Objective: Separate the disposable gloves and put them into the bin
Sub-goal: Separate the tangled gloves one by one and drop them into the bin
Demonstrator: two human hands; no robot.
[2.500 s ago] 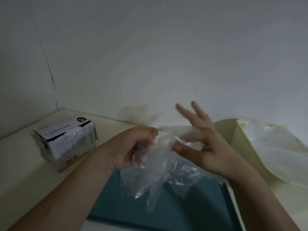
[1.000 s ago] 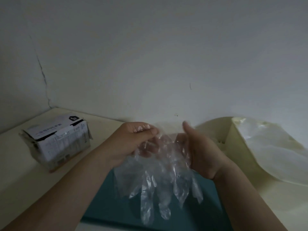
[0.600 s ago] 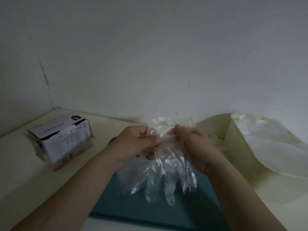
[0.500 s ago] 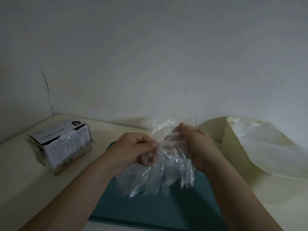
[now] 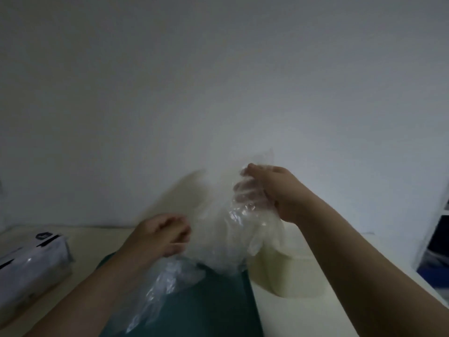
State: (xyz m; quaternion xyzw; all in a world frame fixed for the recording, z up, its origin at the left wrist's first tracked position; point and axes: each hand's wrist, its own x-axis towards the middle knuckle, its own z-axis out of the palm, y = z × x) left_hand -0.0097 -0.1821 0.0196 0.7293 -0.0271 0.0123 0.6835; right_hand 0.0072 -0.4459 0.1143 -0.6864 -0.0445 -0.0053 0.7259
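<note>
- Nearest the camera, above a teal mat (image 5: pixel 213 305), a crumpled clump of clear gloves (image 5: pixel 165 283) hangs from the left hand (image 5: pixel 162 235), whose curled fingers pinch its top.
- Farther back and higher, the right hand (image 5: pixel 277 193) grasps a separated glove (image 5: pixel 240 215), held just above the cream bin (image 5: pixel 289 276).
- Progress, as a judgement: one glove seems split off but not yet dropped in, and the clump remains to sort. What the bin holds is hidden.

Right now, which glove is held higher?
The glove gripped by the right hand, up beside the bin; the other glove hangs lower from the left hand over the teal mat.
</note>
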